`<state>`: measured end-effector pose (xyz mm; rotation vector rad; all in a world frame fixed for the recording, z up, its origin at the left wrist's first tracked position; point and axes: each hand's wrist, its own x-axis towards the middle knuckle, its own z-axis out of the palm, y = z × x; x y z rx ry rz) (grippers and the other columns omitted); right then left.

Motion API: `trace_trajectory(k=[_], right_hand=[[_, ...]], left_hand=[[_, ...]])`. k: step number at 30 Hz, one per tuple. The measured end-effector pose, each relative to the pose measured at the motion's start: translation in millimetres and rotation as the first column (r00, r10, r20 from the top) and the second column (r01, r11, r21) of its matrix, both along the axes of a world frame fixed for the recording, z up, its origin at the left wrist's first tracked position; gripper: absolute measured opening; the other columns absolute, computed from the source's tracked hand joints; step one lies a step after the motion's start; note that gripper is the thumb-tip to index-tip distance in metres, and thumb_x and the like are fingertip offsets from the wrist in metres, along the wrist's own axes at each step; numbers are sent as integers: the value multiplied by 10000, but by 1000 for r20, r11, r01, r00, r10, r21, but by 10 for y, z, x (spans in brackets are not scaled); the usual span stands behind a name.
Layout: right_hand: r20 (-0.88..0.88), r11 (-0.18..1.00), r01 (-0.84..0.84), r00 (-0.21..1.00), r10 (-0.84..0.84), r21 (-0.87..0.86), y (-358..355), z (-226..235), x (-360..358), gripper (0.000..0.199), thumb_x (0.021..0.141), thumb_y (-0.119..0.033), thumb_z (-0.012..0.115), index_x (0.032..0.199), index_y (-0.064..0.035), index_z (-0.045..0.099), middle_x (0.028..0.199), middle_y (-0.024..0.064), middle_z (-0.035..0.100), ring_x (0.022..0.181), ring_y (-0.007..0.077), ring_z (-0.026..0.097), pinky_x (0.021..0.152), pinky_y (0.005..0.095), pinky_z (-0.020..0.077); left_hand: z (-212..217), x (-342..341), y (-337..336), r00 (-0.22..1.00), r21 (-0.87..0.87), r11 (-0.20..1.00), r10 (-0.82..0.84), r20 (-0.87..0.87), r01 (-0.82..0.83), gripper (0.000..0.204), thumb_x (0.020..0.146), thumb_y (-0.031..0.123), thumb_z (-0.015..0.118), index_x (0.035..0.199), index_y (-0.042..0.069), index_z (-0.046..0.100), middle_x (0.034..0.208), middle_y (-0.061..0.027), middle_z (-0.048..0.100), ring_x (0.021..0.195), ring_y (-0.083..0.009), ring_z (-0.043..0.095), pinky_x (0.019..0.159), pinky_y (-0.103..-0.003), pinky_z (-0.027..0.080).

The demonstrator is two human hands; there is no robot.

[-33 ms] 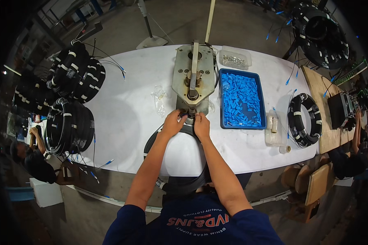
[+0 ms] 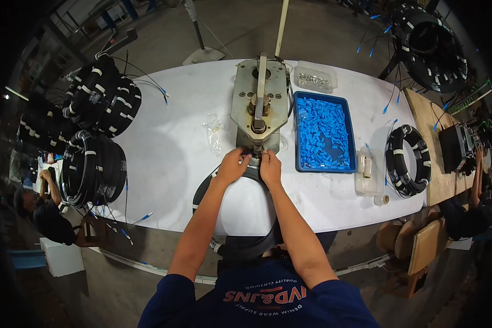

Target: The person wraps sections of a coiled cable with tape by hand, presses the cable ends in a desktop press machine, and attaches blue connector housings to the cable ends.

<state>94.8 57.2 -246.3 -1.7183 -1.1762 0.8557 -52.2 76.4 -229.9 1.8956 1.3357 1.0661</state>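
**Both hands met at the foot of the hand press**

Nearest the person, a loop of black cable [image 2: 240, 180] curved off the near edge of the white worktop [image 2: 169, 158] and hung toward the lap, so its weight stayed out of the way while only its end was brought up to the tool. The left hand [image 2: 232, 165] and the right hand [image 2: 270, 167] lay close together, fingers curled narrow and pinched on the cable end right at the base of the hand press [image 2: 258, 104]. The part itself was too small to make out between the fingertips. Gripping from both sides seemingly kept the end steady under the press head.

The press stood in the middle of the worktop, directly ahead, with its lever pointing away from the person. Just to its right sat a blue tray [image 2: 298, 131] full of small blue connectors [image 2: 323, 131], within easy reach of the right hand. Beyond the tray's near corner stood a small clear box [image 2: 367, 175], and a clear tub [image 2: 315, 76] of small pale parts lay behind the tray. A few empty plastic bags [image 2: 213, 134] lay to the left of the press.

Farther out, one cable coil [image 2: 407, 159] rested at the right end of the worktop, and stacked black coils [image 2: 101, 98] were piled at the left end, apart from the working spot.
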Motion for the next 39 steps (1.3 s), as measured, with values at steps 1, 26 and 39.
trace_trajectory(k=[1,26,39], right_hand=[[0,1000,3,1000,-3,-8,-2,6,9,336,975,-283,443,926,8,603,906,289,638,900,489,593,781,500,458],[-400,996,-47,914,71,69,-59,-162,133,217,974,-130,556,1131,-13,651,820,32,650,728,86,569,688,229,468],[-338,997,-64,938,76,47,-64,-141,127,204,978,-102,561,1141,-6,639,891,62,672,776,111,615,735,249,497]], left_hand=[[-17,-17,-4,999,-73,997,-13,-40,10,241,901,179,633,1001,-39,651,865,-223,663,768,-364,634,684,-393,493],[3,-28,35,988,-173,985,-33,-154,5,272,894,284,618,1031,56,673,860,-130,623,760,-311,612,693,-405,490],[22,11,22,992,-171,985,15,-129,-38,216,854,232,698,902,22,690,772,-116,584,664,-291,574,632,-375,472]])
